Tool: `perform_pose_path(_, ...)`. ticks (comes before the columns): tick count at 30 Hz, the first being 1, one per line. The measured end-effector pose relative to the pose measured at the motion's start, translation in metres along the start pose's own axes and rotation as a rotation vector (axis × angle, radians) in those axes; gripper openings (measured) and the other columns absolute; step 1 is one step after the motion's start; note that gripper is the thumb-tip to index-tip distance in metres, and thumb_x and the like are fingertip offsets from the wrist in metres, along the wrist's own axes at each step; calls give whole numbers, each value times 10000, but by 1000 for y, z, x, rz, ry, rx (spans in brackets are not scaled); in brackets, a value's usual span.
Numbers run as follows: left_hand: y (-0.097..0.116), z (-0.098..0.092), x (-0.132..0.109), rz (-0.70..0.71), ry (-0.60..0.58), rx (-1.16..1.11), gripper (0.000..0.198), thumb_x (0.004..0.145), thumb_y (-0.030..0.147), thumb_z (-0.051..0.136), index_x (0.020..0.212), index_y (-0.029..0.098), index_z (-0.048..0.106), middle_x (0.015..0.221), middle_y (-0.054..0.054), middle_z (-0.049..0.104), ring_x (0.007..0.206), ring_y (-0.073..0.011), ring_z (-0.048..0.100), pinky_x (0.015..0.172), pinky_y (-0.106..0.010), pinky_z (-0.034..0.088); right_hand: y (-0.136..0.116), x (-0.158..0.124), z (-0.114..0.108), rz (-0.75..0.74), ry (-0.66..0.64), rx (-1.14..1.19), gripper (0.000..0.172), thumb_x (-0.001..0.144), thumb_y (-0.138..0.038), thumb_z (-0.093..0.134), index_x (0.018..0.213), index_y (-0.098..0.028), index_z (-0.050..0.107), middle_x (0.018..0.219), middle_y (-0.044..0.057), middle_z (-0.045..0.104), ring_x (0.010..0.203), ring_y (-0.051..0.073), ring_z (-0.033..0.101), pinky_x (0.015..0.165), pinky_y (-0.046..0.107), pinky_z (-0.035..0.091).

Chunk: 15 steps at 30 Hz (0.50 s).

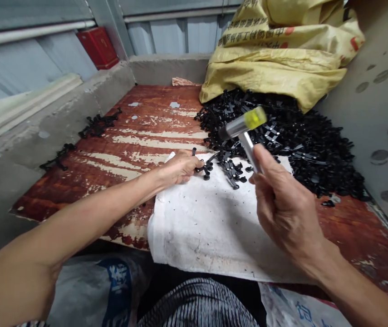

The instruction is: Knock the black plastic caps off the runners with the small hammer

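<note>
My right hand [280, 200] is wrapped round the handle of a small mallet [248, 131], raised over the far right part of the white cloth [200, 222]. The mallet has a silvery head with a yellow tip on one end and a dark, blurred end opposite. Near the cloth's far left corner, my left hand [182, 167] pinches a small black plastic part [205, 170] with rounded ends. Beside it on the cloth lies a cluster of similar black linked parts [231, 170], some with shiny studs. Dark specks dot the cloth.
A large heap of black parts [319, 159] spreads over the right of the worn red board [119, 150], below a yellow woven sack [265, 72]. Smaller clusters [100, 123] lie at the left edge. A low concrete ledge, a red box [98, 47] and a spotted panel [377, 100] border the board.
</note>
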<state>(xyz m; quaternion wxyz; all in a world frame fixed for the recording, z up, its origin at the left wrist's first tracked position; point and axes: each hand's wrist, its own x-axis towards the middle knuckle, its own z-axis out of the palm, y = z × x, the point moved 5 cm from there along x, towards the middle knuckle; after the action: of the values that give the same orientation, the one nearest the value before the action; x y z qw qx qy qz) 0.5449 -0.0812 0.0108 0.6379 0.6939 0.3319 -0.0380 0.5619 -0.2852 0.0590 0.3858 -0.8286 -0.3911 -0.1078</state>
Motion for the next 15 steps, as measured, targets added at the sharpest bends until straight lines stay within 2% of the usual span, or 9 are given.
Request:
perform_pose_path(1, 0, 1, -1, -1, 0, 8, 120, 759, 90, 646, 694, 152, 566, 481, 0, 543, 315, -13, 231, 368, -222, 86, 0, 0, 1, 22, -3, -18, 567, 862, -180, 427, 1421, -219, 511, 848, 105, 614, 667, 222, 575, 639, 371, 513)
perform_pose_path(3, 2, 1, -3, 11, 11, 33, 119, 767, 84, 621, 695, 156, 561, 494, -4, 550, 316, -17, 239, 364, -222, 95, 3, 2, 11, 88, -138, -89, 590, 792, -148, 481, 1372, -209, 569, 803, 97, 607, 538, 191, 513, 554, 366, 489)
perform_pose_path(5, 4, 0, -5, 21, 11, 46, 130, 772, 80, 614, 692, 162, 553, 486, 13, 519, 318, -22, 252, 361, -219, 98, 7, 3, 17, 121, -259, -71, 580, 753, -130, 507, 1317, -211, 619, 813, 92, 621, 513, 172, 496, 553, 368, 482)
perform_pose_path(6, 4, -1, -7, 20, 11, 44, 144, 778, 84, 615, 687, 167, 541, 481, 26, 493, 319, -24, 263, 359, -215, 100, 9, 3, 15, 129, -263, -16, 555, 767, -142, 509, 1305, -216, 626, 828, 87, 629, 537, 173, 513, 578, 370, 487)
perform_pose_path(8, 5, -1, -12, 8, -27, 18, 169, 812, 107, 597, 684, 178, 512, 494, 42, 458, 325, -28, 290, 357, -207, 102, 12, 2, 2, 175, -170, 151, 495, 836, -209, 497, 1318, -231, 603, 820, 61, 627, 578, 166, 527, 590, 347, 487)
perform_pose_path(11, 6, 6, -26, 16, -151, -14, 197, 876, 128, 513, 687, 181, 490, 554, 32, 472, 339, -26, 310, 352, -197, 105, 24, -13, -21, 367, -18, 386, 476, 895, -325, 507, 1367, -271, 536, 721, -1, 569, 517, 133, 467, 454, 265, 423)
perform_pose_path(15, 10, 35, -45, 178, -334, 123, 200, 887, 155, 520, 687, 161, 522, 582, 19, 523, 374, -19, 319, 362, -188, 166, 40, -43, -34, 534, 26, 500, 468, 880, -391, 570, 1335, -286, 550, 707, -21, 565, 471, 106, 427, 355, 215, 339)
